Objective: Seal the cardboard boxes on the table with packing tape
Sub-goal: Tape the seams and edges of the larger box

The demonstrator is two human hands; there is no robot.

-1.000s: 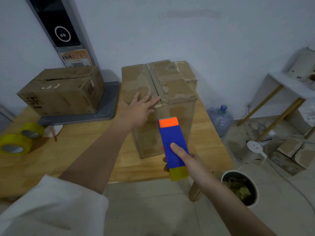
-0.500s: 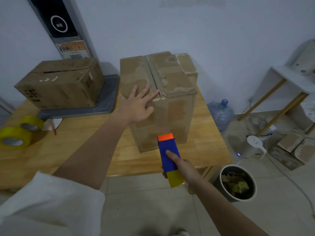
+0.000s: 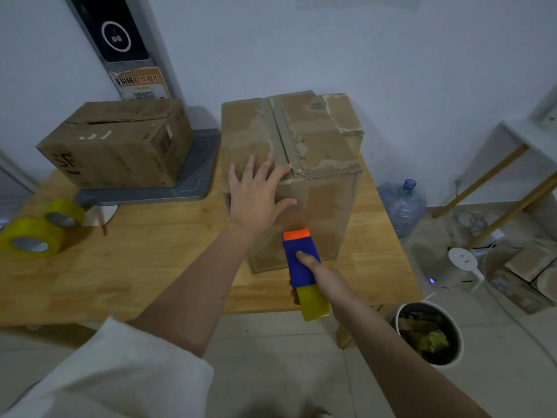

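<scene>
A tall cardboard box (image 3: 316, 140) stands near the right end of the wooden table (image 3: 126, 273), its top flaps closed along a centre seam. My left hand (image 3: 259, 194) lies flat with spread fingers over the box's near top edge. My right hand (image 3: 324, 279) grips a blue tape dispenser (image 3: 301, 267) with an orange front and a yellow roll at its rear. The orange end touches the lower part of the box's front face. A second, lower cardboard box (image 3: 120, 143) lies at the back left.
Two yellow tape rolls (image 3: 33, 239) sit at the table's left edge. The lower box rests on a grey base plate (image 3: 199, 164) of a tall panel. On the floor at right are a water bottle (image 3: 402, 206), a white kettle (image 3: 462, 263), a filled bin (image 3: 428, 333) and small boxes.
My right hand has drawn the dispenser down the box's front face, from near the top edge to the lower part. My left hand stays pressed on the box top.
</scene>
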